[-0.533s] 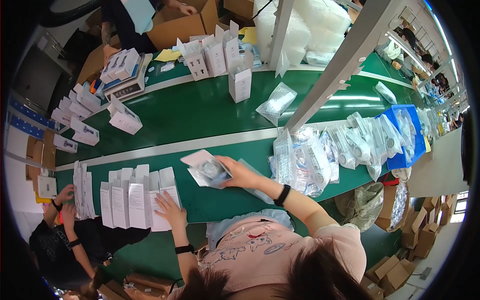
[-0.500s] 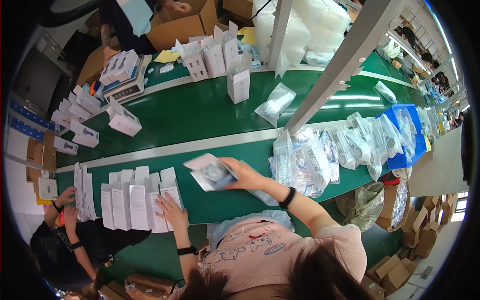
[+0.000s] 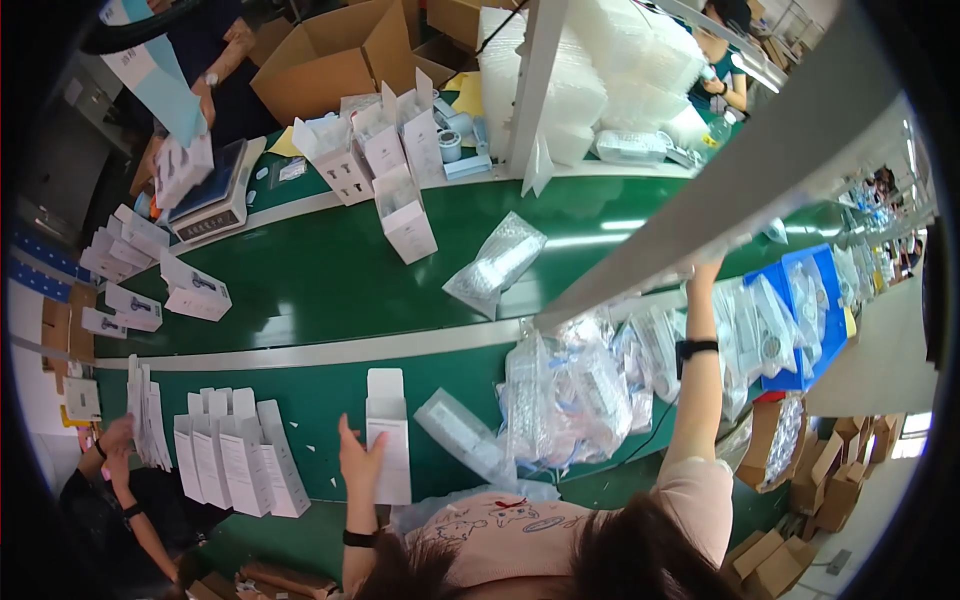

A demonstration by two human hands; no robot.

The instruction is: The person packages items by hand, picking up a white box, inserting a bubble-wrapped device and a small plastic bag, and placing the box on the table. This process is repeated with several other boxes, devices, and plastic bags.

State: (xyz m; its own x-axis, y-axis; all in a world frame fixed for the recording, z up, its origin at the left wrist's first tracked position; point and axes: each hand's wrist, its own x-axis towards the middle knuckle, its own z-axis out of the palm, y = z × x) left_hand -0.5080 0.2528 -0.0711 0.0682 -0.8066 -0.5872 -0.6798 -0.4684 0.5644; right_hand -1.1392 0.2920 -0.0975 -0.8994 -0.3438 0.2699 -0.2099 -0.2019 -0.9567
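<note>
My left hand (image 3: pixel 361 462), fingers spread, is beside a white carton (image 3: pixel 388 455) whose top flap stands up; its thumb lies over the carton's front. Far to the right, my right arm stretches across the bench, and my right hand (image 3: pixel 706 270) is mostly hidden behind the grey post, so its fingers do not show. Near it lie clear bags of parts (image 3: pixel 655 340). To the right of the carton rests a long bubble-wrapped packet (image 3: pixel 462 435). Left of my left hand stands a row of white cartons (image 3: pixel 235 455) with raised flaps.
A slanting grey post (image 3: pixel 690 220) crosses the right side. A blue bin (image 3: pixel 818 320) holds bagged parts. On the far green surface are a bubble-wrap pouch (image 3: pixel 495 262) and open cartons (image 3: pixel 405 215). At left, a co-worker's hands (image 3: pixel 118 440) touch flat cartons. Another person stands beyond the scale (image 3: pixel 215 200).
The view has shifted. My right hand has gone from the bench middle, where it held a shiny packet, to the far right. My left hand has moved from the carton row to a separate carton.
</note>
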